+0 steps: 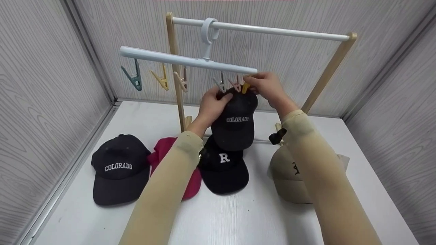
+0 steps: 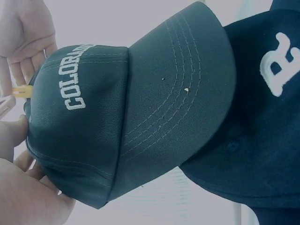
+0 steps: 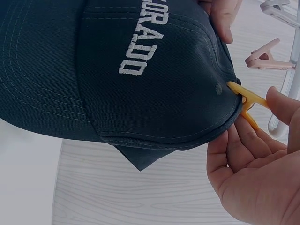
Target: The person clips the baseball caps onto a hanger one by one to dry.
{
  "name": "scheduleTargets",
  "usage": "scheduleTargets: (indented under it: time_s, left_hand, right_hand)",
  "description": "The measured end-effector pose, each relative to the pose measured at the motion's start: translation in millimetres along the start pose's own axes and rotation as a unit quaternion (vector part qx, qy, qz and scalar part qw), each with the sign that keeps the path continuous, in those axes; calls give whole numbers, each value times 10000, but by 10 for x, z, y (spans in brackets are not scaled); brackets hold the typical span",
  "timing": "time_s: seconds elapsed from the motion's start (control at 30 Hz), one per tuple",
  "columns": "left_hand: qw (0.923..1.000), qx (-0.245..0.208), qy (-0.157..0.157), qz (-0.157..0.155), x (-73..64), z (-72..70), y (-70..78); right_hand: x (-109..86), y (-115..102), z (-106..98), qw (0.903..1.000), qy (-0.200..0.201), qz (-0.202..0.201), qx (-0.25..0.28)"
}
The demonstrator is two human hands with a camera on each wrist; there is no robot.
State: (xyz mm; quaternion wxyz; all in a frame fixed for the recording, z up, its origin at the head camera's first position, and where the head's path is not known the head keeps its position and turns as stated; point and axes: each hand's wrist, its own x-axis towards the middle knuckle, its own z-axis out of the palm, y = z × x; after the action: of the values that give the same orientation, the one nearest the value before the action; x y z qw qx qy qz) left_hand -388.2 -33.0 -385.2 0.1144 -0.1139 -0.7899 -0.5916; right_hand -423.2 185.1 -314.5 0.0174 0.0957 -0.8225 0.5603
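Observation:
A black cap [image 1: 237,114] with white COLORADO lettering hangs brim down below the right end of a pale blue clip hanger [image 1: 184,60]. My left hand [image 1: 212,106] holds the cap by the left side of its crown, thumb across the front. At the crown's other side, my right hand [image 1: 268,87] pinches a yellow clip [image 3: 248,101] between thumb and fingers. In the right wrist view the clip's tip bites the cap's edge. Beside it on the hanger are a pink clip [image 3: 268,57] and a grey clip [image 1: 221,85].
The hanger hooks over the white bar [image 1: 265,30] of a wooden rack. Teal [image 1: 135,78], yellow and pale pink clips hang at its left. On the white table lie a COLORADO cap [image 1: 120,170], a red cap [image 1: 193,183], a black R cap [image 1: 226,175] and a beige cap [image 1: 291,187].

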Motion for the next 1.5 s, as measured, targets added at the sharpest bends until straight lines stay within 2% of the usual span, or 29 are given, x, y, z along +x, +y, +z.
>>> scheduleTargets:
  time_s: [0.2, 0.73, 1.03, 1.33, 1.5]
  left_hand:
    - [9999, 124, -65, -79, -15, -12, 4]
    - [9998, 183, -61, 52, -30, -59, -28]
    - [9998, 156, -102, -49, -48, -94, -81]
    - [9989, 393, -123, -214, -78, -145, -156]
    - [9987, 449, -167, -153, -86, -189, -196]
  right_hand:
    - [0, 19, 13, 10000, 21, 24, -45]
    - [27, 33, 48, 9999, 53, -47, -80]
    - [48, 39, 59, 9998, 62, -41, -186]
    - [68, 59, 38, 9999, 92, -51, -73]
    - [77, 53, 28, 9999, 150, -51, -32]
